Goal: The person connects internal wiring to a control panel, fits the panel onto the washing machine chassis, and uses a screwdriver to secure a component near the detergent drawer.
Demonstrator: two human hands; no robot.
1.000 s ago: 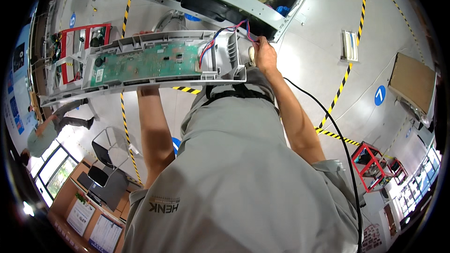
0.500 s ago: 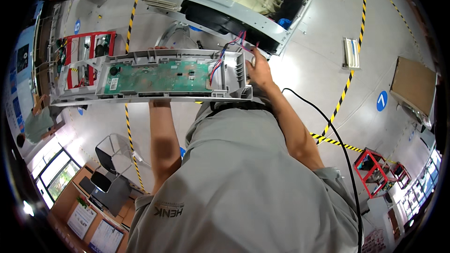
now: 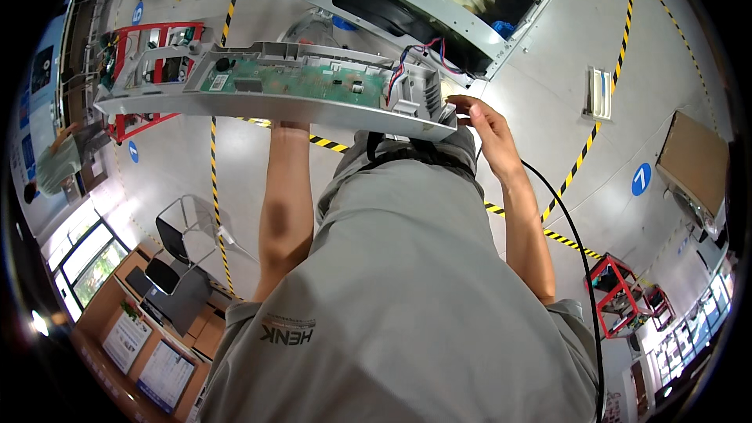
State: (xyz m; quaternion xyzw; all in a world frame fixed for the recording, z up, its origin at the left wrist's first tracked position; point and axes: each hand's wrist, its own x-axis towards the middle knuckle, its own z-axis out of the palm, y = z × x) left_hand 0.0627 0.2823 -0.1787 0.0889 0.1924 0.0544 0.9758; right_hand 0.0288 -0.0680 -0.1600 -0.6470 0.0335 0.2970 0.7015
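A long grey plastic panel (image 3: 317, 110) lies across my view, with a green circuit board (image 3: 294, 78) inside and a red and blue wire bundle (image 3: 403, 63) running from its right part toward the appliance behind. My left hand (image 3: 290, 127) supports the panel from beneath, mostly hidden by it. At the panel's right end is my right hand (image 3: 482, 125), fingers bent and apart around the corner, lightly touching or very near it; I cannot tell which.
A metal-framed appliance (image 3: 427, 0) stands ahead. Red-framed carts (image 3: 168, 31) (image 3: 611, 298), a chair (image 3: 164, 270), a boxy item (image 3: 689, 160), a white slatted part (image 3: 598, 92) and floor tape (image 3: 623, 43) surround me. A co-worker (image 3: 55, 160) is at the left.
The panel has tilted and shifted right, and rose again after dipping. My right hand has moved from the wires down and right to the panel's end, its fingers loosened.
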